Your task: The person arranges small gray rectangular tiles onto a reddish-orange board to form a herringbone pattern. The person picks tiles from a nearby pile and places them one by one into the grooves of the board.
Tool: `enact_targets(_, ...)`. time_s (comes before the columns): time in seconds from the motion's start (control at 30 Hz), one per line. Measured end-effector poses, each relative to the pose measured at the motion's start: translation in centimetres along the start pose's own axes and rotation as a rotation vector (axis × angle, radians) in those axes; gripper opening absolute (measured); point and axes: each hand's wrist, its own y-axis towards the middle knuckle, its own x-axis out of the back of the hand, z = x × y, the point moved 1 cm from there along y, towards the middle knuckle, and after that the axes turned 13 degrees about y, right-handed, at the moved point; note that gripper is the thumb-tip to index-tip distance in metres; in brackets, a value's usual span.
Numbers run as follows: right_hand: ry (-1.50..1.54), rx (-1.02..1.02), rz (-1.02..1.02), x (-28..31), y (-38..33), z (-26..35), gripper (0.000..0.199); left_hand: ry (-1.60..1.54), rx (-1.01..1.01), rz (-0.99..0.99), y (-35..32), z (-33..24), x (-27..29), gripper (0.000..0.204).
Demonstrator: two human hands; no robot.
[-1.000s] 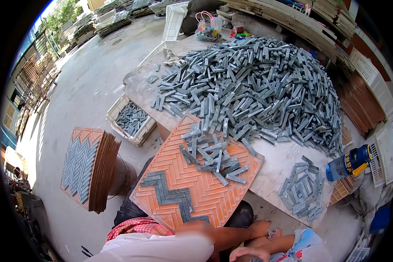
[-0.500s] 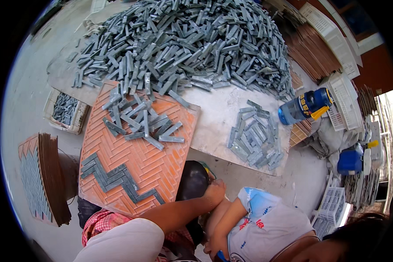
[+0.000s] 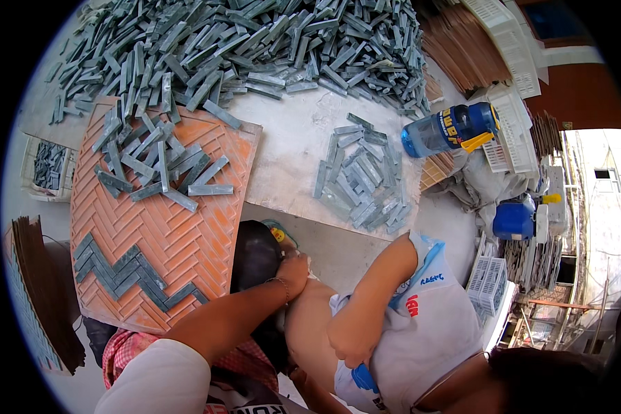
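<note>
My left hand [image 3: 295,271] reaches across my lap, fingers curled, against the bare midriff of a person [image 3: 314,314] standing close on the right. What the fingers pinch, if anything, is hidden. Low in the picture my right hand [image 3: 298,376] shows only in part at that person's other side, its fingers mostly covered. An orange herringbone mould tray [image 3: 207,238] rests across my knees. Dark grey stone strips [image 3: 121,272] fill a zigzag band of its grooves, and a loose heap of strips [image 3: 162,162] lies on its far part.
A big pile of stone strips [image 3: 255,34] covers the far table [image 3: 276,124]. Smaller strips [image 3: 362,176] lie near its edge beside a blue bottle [image 3: 448,131]. Stacked brown sheets [image 3: 466,52], a white crate [image 3: 486,283] and a blue jug [image 3: 514,219] stand right; a filled basket [image 3: 48,169] left.
The view has swung right, so the scene sits further left and higher. The other person's forearm has come up and their shirt bares more midriff. Part of my right arm now shows.
</note>
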Motion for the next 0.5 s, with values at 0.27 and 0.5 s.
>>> enact_targets(0.27,0.830,-1.091,-1.525,-12.5,2.8,-11.6,0.022,-0.056,-0.143,0.310,2.0,0.2,-1.0,0.025)
enact_targets(0.5,0.880,-0.920,-2.246,-11.9,1.0,-11.5,0.021,0.160,-0.455,-0.110,1.1,-3.3,8.2,0.024)
